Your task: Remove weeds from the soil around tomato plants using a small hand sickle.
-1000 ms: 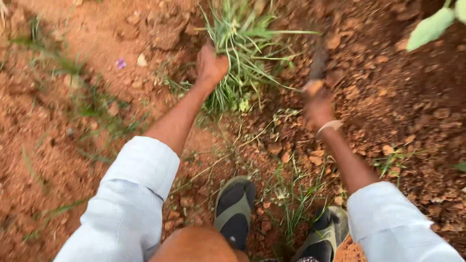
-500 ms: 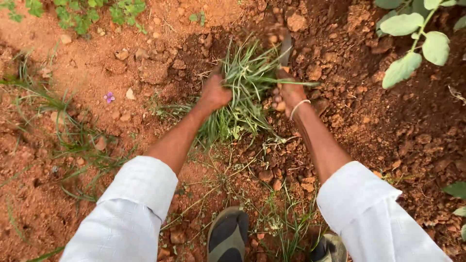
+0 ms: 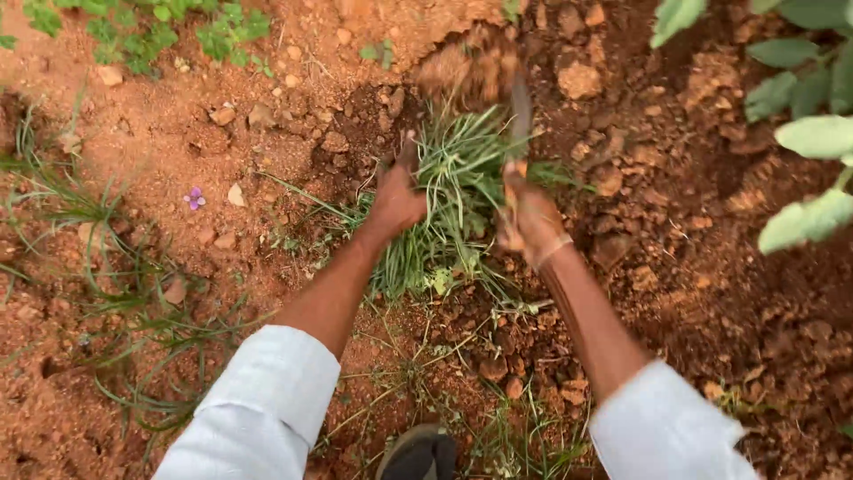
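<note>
A clump of green grass (image 3: 458, 191) lies on red, cloddy soil (image 3: 693, 267) between the two hands, its thin blades fanning out toward the person. The left hand (image 3: 397, 197) is closed around the left side of the clump, fingers buried in the blades. The right hand (image 3: 530, 222) is wrapped shut around the handle of a narrow digging tool (image 3: 520, 116), whose dark blade rises just beyond the knuckles at the right edge of the grass; hand and tool are blurred, so the blade's exact shape cannot be told. A pale band sits on the right wrist. Just beyond the tool's tip a blurred lump of loose soil (image 3: 471, 71) shows above the grass.

Both forearms are bare, with white sleeves (image 3: 267, 409) rolled above the elbows. Below and between the arms, the toe of a dark shoe (image 3: 418, 455) shows at the bottom edge, among thin straggling stems.

Well left of the left hand a small purple flower (image 3: 195, 197) lies on the ground, with sparse grass tufts further left. Beyond it, small-leaved weeds (image 3: 160, 27) grow at the top edge. Right of the right hand, large pale green leaves (image 3: 813, 133) hang in from the side.
</note>
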